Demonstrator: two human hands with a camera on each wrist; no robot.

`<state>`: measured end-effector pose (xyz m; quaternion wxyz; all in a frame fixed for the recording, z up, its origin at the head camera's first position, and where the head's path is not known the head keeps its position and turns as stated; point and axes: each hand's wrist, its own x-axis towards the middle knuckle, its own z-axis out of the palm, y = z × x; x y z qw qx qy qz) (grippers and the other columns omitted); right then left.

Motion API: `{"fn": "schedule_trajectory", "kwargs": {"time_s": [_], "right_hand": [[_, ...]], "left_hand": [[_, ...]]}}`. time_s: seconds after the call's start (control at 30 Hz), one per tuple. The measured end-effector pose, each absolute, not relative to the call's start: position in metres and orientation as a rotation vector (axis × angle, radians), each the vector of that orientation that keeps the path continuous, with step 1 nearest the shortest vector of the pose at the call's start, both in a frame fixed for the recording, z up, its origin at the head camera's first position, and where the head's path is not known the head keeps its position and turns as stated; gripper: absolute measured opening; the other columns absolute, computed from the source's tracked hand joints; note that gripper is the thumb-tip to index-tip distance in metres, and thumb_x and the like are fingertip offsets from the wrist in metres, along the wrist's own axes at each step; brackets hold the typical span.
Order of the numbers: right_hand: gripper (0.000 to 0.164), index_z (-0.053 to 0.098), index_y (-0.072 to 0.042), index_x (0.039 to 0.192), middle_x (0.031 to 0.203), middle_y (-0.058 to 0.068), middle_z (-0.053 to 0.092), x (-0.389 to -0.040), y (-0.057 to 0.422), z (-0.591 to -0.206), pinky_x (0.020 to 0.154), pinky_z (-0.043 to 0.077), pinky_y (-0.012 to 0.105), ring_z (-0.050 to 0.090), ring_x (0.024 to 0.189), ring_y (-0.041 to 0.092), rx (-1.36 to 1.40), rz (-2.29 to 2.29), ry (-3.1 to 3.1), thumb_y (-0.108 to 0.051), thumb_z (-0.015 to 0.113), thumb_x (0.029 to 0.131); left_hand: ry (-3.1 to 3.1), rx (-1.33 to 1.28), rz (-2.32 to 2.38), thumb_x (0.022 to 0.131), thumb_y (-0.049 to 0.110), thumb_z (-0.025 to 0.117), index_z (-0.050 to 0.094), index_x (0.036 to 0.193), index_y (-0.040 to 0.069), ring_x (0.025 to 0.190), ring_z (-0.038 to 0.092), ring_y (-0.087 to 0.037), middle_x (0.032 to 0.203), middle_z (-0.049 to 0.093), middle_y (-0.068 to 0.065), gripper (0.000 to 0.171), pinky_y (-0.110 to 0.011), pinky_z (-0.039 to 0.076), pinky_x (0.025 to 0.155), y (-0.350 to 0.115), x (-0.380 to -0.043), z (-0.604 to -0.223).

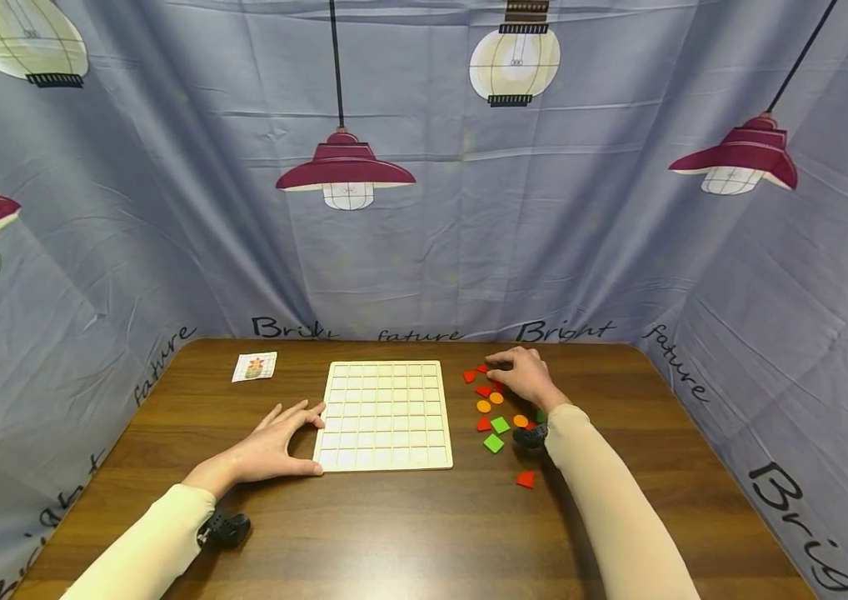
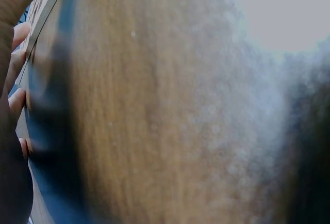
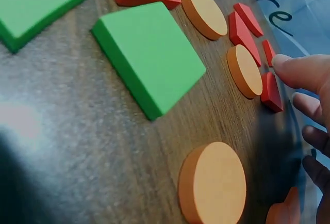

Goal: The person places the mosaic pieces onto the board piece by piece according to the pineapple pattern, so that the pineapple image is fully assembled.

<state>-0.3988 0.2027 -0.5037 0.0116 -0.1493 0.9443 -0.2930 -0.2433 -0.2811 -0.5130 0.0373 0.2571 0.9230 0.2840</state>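
Left hand (image 1: 271, 447): grip wide, holding nothing, touching left edge of grid board (image 1: 384, 415). Right hand (image 1: 525, 377): grip slightly parted at red pieces (image 1: 470, 377) on counter (image 1: 364, 537); whether pinching one, cannot tell.

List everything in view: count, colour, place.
table: 1, brown, foreground
gridded board: 1, cream, mid-table
picture card: 1, white with flower print, far left of table
red pieces: at least 7, red, right of board
orange discs: at least 3, orange, among red pieces
green pieces: at least 3, green, same cluster
curtain: at least 1, grey-blue, lamp prints, around table
wrist devices: 2, black, at wrists
sleeves: 2, pale yellow, forearms
left hand: 1, board's left edge
right hand: 1, at far red pieces
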Motion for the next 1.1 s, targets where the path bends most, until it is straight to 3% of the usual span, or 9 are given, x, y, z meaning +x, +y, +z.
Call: {"fn": "schedule_trajectory", "kwargs": {"time_s": [1.1], "right_hand": [[0.038,0.074,-0.023,0.126,0.133,0.013,0.059,-0.4078,0.2004,-0.5104,0.105,0.022,0.064,0.039,0.126,0.042,-0.413,-0.925,2.941,-0.037,0.077,0.092]], "left_hand": [[2.836,0.803,0.892,0.082,0.056,0.081,0.056,0.126,0.017,0.151,0.025,-0.043,0.162,0.038,-0.013,0.064,-0.068,0.002,0.119,-0.2816,-0.2424,-0.5121]]}}
